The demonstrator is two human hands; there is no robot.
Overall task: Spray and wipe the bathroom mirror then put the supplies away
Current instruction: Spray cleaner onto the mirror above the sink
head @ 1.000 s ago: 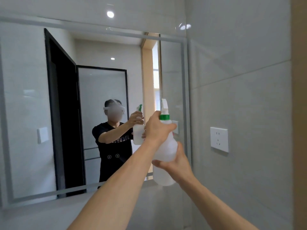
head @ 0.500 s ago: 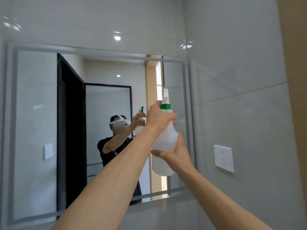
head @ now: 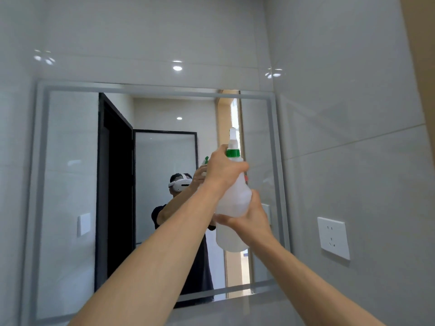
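Observation:
A translucent white spray bottle (head: 235, 198) with a green collar and white nozzle is held upright in front of the mirror's right half. My left hand (head: 223, 169) wraps the bottle's neck just under the collar, at the trigger. My right hand (head: 250, 217) grips the bottle's lower body from the right side. The wall mirror (head: 68, 184) has a frosted border and fills the left and middle of the view; it reflects a person in a dark shirt holding the same bottle. No cloth is in view.
Grey wall tiles surround the mirror. A white power socket (head: 333, 237) sits on the right wall, close to the mirror's right edge. The mirror reflects a black door frame and a wall switch.
The view has tilted up, so the mirror's top edge and the tiles above it show. Both hands have kept their grip and the bottle sits higher against the mirror.

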